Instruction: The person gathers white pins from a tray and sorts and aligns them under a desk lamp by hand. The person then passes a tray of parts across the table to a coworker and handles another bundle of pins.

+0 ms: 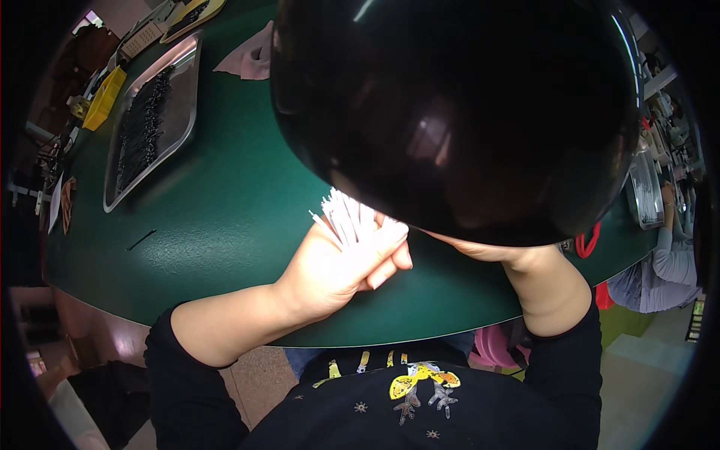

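My left hand (330, 274) is closed around a bundle of thin white sticks or tubes (346, 216), with the thumb across them. Their upper ends fan out above the fist, brightly lit. A large glossy black dome, like a lamp shade (450, 127), hangs over the work and covers much of the view. Only the wrist side of my right hand (484, 250) shows below the dome's lower rim; its fingers are hidden. Both hands are over the green table (247, 187), close to its near edge.
A metal tray (190, 90) of thin black pieces (142, 124) stands at the left. One loose black piece (141, 240) lies nearer. Beyond are a yellow bin (105, 99) and a pinkish cloth (251, 60). At the right are a tray (645, 217) and another person's sleeve (675, 259).
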Available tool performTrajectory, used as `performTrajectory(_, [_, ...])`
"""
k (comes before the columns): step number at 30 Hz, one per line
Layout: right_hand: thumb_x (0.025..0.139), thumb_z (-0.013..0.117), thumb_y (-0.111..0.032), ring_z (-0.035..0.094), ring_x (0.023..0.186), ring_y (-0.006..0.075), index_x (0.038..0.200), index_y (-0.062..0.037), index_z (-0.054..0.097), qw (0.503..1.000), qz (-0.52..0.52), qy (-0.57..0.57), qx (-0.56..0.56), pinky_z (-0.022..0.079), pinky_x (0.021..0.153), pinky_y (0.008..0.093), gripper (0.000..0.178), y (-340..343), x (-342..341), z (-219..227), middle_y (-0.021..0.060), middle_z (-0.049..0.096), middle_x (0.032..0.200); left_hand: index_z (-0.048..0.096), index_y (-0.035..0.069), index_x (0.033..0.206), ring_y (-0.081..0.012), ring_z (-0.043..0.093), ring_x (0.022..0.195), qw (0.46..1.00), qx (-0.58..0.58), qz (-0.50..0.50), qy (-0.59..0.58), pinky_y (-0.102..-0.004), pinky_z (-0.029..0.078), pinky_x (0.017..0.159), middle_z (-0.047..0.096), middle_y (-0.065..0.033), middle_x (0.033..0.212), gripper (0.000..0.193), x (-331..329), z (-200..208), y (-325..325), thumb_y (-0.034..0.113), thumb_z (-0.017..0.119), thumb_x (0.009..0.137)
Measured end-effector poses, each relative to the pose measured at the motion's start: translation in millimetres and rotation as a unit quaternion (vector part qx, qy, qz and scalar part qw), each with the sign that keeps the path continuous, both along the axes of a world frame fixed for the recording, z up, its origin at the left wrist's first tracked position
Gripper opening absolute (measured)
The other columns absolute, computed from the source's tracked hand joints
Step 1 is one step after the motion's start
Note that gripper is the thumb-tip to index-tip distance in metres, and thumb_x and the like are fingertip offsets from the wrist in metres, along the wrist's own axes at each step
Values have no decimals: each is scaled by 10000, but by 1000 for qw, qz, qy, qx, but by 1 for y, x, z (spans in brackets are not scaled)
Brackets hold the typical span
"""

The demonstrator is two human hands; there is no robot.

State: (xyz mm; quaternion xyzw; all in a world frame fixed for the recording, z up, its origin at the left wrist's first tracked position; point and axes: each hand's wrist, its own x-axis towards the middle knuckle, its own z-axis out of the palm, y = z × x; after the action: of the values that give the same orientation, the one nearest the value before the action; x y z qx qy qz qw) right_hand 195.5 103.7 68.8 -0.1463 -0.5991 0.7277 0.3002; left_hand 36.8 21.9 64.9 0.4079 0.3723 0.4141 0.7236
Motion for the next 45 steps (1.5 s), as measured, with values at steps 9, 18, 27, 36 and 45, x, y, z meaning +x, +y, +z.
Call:
performTrajectory(9, [725, 594, 25, 592, 690, 144, 904, 32, 562, 978, -104, -10, 178, 487, 628, 244, 182, 3, 1, -1, 80, 607, 787, 494, -65, 1038, -133, 537, 577, 994, -11, 23, -107, -152, 399, 470, 577, -143, 804, 338, -4, -8, -3, 156, 260, 935])
performTrajectory(18, [703, 550, 78, 561, 585, 117, 831, 34, 565, 970, -121, 35, 208, 455, 549, 220, 137, -3, 0, 1, 78, 597, 746, 526, -90, 891, -230, 631, 652, 994, -58, 60, -70, -257, 527, 520, 597, -180, 751, 217, -4, -6, 3, 120, 530, 836])
performTrajectory(27, [738, 436, 91, 440, 495, 71, 810, 40, 524, 996, -39, 37, 77, 368, 460, 213, 124, 0, 8, -15, 37, 512, 598, 381, -106, 1176, -283, 614, 771, 997, 21, 1, -70, -267, 522, 626, 572, -204, 929, 336, -5, -2, -3, 96, 304, 918])
performTrajectory(36, [751, 452, 82, 470, 520, 95, 848, 30, 546, 992, 43, 70, -99, 387, 485, 211, 145, 12, 8, -18, 68, 533, 639, 391, -132, 1144, -304, 607, 804, 997, 36, -3, -67, -288, 527, 626, 550, -237, 953, 335, -7, -4, -3, 91, 280, 920])
performTrajectory(45, [895, 387, -253, 448, 743, 130, 989, -33, 419, 986, 22, 14, -167, 372, 640, 241, 241, 0, 10, -22, 51, 434, 829, 489, -33, 908, -161, 589, 575, 995, 18, 3, -98, -210, 455, 443, 582, -138, 757, 250, -1, 1, 0, 209, 431, 887])
